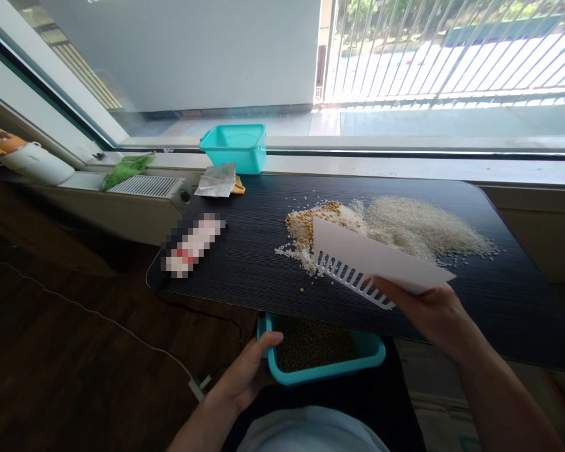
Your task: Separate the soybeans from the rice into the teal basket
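My right hand point(428, 311) is closed on a white slotted plastic scoop point(367, 260), held tilted over the dark table point(245, 263) beside a heap of white rice point(419, 229) mixed with yellow beans point(306, 226). My left hand point(249, 373) grips the left edge of a teal bin point(371, 358) below the table's near edge. Brownish beans point(311, 345) fill that bin. Loose grains lie scattered near the scoop's slots.
A second teal bin point(235, 146) stands on the window sill at the back. Crumpled paper point(216, 181) lies at the table's far left corner, a blurred white object point(193, 245) on its left side. A radiator point(145, 186) and green cloth point(127, 168) sit left.
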`<act>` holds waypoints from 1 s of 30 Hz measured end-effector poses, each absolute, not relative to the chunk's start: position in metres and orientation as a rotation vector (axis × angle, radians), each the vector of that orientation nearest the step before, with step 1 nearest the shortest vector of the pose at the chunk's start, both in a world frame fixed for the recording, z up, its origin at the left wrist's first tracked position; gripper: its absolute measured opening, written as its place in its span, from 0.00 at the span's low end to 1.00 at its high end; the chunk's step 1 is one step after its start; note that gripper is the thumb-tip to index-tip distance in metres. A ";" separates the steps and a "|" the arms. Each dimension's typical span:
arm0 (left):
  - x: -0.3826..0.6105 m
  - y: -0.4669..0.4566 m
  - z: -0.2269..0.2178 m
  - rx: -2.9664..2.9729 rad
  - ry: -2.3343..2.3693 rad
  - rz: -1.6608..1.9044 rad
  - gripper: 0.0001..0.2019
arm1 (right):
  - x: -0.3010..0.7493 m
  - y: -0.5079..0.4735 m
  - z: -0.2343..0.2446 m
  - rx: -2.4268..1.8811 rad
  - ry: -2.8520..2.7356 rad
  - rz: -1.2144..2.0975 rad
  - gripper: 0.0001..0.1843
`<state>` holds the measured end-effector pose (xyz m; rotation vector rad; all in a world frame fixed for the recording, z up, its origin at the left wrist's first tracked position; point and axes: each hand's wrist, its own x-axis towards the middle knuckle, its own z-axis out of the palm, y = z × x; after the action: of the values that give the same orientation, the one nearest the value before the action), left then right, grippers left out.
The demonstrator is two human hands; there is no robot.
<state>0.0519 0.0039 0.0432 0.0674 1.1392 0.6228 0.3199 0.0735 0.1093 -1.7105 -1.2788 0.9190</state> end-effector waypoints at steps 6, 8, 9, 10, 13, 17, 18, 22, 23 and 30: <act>0.050 0.005 0.044 0.090 1.163 0.618 0.24 | 0.317 0.073 0.115 -1.675 -1.300 0.980 0.14; 0.048 0.005 0.044 0.094 1.164 0.618 0.24 | 0.316 0.071 0.118 -1.673 -1.275 0.967 0.14; 0.047 0.006 0.043 0.094 1.165 0.621 0.24 | 0.315 0.071 0.119 -1.679 -1.269 0.963 0.13; 0.046 0.006 0.043 0.093 1.168 0.625 0.24 | 0.314 0.071 0.119 -1.697 -1.268 0.956 0.13; 0.044 0.006 0.043 0.093 1.176 0.638 0.23 | 0.311 0.073 0.117 -1.750 -1.269 0.946 0.14; 0.044 0.006 0.045 0.087 1.186 0.646 0.23 | 0.309 0.073 0.116 -1.662 -1.316 1.023 0.16; 0.044 0.006 0.046 0.086 1.186 0.647 0.22 | 0.309 0.071 0.117 -1.655 -1.318 1.026 0.16; 0.044 0.006 0.046 0.096 1.192 0.656 0.22 | 0.312 0.067 0.120 -1.722 -1.287 0.972 0.14; 0.044 0.006 0.046 0.098 1.194 0.657 0.22 | 0.312 0.067 0.120 -1.725 -1.287 0.967 0.15; 0.043 0.005 0.046 0.091 1.171 0.667 0.22 | 0.298 0.066 0.105 -1.510 -1.513 1.144 0.17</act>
<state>0.0428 0.0047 0.0460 0.0911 1.1710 0.6668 0.2978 0.0662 0.1054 -1.5097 -1.5127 1.1438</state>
